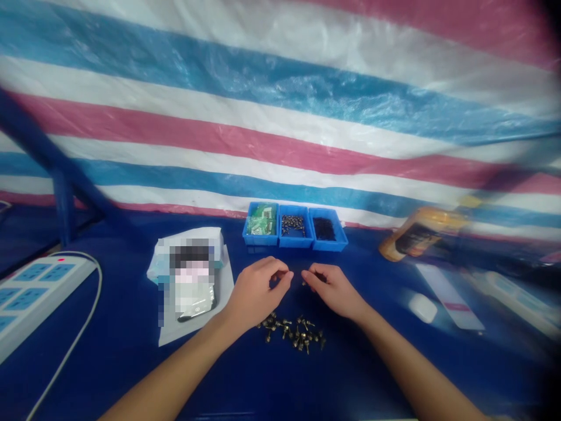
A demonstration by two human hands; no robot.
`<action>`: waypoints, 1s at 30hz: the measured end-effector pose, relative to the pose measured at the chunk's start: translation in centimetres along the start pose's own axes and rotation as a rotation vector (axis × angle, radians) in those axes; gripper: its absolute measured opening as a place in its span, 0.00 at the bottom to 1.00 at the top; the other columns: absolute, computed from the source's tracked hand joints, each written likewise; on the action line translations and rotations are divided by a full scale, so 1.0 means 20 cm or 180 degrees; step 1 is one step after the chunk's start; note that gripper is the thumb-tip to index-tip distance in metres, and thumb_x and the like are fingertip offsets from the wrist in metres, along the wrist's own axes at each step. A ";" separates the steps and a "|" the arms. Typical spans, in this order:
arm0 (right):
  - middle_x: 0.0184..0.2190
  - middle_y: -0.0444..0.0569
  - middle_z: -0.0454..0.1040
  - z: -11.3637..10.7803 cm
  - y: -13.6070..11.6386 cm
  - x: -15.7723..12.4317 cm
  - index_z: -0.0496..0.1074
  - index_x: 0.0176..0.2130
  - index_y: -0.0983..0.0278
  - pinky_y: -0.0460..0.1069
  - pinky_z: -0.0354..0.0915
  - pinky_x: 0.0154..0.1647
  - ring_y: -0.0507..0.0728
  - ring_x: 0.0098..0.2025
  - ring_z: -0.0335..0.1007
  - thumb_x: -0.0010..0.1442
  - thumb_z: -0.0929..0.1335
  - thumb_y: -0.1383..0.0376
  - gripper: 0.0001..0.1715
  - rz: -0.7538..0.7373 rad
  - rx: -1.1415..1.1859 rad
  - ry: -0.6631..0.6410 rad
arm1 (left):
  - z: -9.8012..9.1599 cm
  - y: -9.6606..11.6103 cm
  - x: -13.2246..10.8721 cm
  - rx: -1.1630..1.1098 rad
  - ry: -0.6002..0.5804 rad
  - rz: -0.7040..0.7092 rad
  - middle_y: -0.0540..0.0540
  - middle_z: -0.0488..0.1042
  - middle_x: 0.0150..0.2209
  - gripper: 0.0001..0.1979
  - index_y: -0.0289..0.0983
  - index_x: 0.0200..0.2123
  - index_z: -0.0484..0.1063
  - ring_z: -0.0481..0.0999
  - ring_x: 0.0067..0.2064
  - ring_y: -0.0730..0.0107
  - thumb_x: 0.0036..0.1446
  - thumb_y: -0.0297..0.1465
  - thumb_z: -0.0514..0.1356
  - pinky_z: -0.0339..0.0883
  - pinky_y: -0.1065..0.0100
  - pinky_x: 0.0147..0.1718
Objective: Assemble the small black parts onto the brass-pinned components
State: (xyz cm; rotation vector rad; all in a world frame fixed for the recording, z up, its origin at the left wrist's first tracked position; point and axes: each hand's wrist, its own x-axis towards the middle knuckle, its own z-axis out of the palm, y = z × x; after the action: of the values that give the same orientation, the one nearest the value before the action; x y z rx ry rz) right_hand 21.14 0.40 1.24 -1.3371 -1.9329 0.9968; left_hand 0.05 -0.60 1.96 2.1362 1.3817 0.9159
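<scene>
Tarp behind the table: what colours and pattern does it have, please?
The tarp has wide stripes of blue, white and pink; the head view shows it well.

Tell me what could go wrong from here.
The loose pile of small brass-coloured fasteners lies just below the left hand and the right hand, so a wrist might knock some out of the pile across the blue table covering. The three blue plastic bins stand side by side, so a dropped part could land in the wrong one.
</scene>
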 end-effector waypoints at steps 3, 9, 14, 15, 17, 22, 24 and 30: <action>0.19 0.39 0.62 -0.01 0.01 0.01 0.64 0.22 0.64 0.46 0.53 0.27 0.49 0.24 0.56 0.66 0.64 0.54 0.25 0.0233 0.0253 -0.0136 | 0.00 0.00 0.00 0.0019 -0.0022 0.0021 0.51 0.73 0.32 0.08 0.40 0.34 0.72 0.72 0.34 0.71 0.64 0.35 0.55 0.61 0.70 0.29; 0.17 0.40 0.63 -0.03 0.01 0.02 0.63 0.20 0.64 0.47 0.55 0.29 0.50 0.23 0.57 0.65 0.65 0.51 0.28 0.0422 0.0887 -0.0046 | 0.00 0.01 0.00 0.0054 0.0002 0.0096 0.50 0.74 0.32 0.09 0.40 0.34 0.73 0.72 0.33 0.70 0.64 0.34 0.55 0.64 0.68 0.33; 0.29 0.42 0.72 -0.02 0.04 0.03 0.68 0.46 0.60 0.48 0.61 0.28 0.51 0.24 0.64 0.62 0.67 0.48 0.21 0.0409 0.1851 0.0455 | -0.01 0.01 0.00 0.0084 -0.0045 0.0079 0.49 0.74 0.32 0.09 0.41 0.34 0.73 0.73 0.33 0.69 0.64 0.34 0.55 0.63 0.69 0.30; 0.32 0.43 0.73 -0.03 0.04 0.03 0.65 0.53 0.58 0.48 0.62 0.28 0.50 0.23 0.65 0.62 0.67 0.48 0.25 0.0413 0.1919 0.0477 | 0.00 0.01 0.00 0.0093 -0.0056 0.0060 0.49 0.74 0.32 0.09 0.41 0.34 0.73 0.73 0.33 0.69 0.64 0.35 0.55 0.62 0.70 0.29; 0.32 0.43 0.73 -0.03 0.05 0.03 0.63 0.56 0.58 0.47 0.61 0.26 0.50 0.23 0.63 0.64 0.66 0.48 0.27 0.0384 0.1680 0.0394 | 0.00 0.00 0.00 0.0108 -0.0051 0.0046 0.50 0.74 0.32 0.09 0.41 0.34 0.73 0.73 0.34 0.69 0.64 0.35 0.55 0.63 0.69 0.30; 0.32 0.45 0.73 0.00 0.01 -0.01 0.73 0.47 0.61 0.48 0.64 0.34 0.53 0.31 0.66 0.64 0.68 0.55 0.15 -0.0385 0.0050 -0.0175 | 0.00 0.00 0.00 0.0152 0.0001 0.0026 0.50 0.74 0.33 0.09 0.41 0.35 0.73 0.73 0.34 0.69 0.64 0.35 0.55 0.63 0.69 0.31; 0.37 0.48 0.75 0.03 -0.01 -0.03 0.76 0.45 0.60 0.49 0.65 0.40 0.55 0.37 0.69 0.63 0.69 0.58 0.12 -0.0838 -0.0412 -0.0513 | 0.01 0.00 0.00 0.0167 0.0013 0.0017 0.50 0.74 0.33 0.09 0.41 0.34 0.73 0.72 0.34 0.69 0.64 0.34 0.55 0.63 0.69 0.31; 0.45 0.50 0.74 0.11 -0.02 -0.03 0.78 0.48 0.55 0.52 0.65 0.49 0.58 0.47 0.71 0.65 0.68 0.61 0.12 -0.1110 -0.1156 -0.0707 | 0.01 -0.01 0.01 0.0230 -0.0006 0.0046 0.49 0.74 0.33 0.09 0.41 0.34 0.73 0.73 0.35 0.68 0.64 0.34 0.55 0.63 0.68 0.33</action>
State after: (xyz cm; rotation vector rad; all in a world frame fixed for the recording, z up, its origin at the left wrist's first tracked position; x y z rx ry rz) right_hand 19.47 -0.82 0.28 -1.0449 -2.5016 0.6653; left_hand 0.06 -0.39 1.70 2.2023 1.4207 0.8816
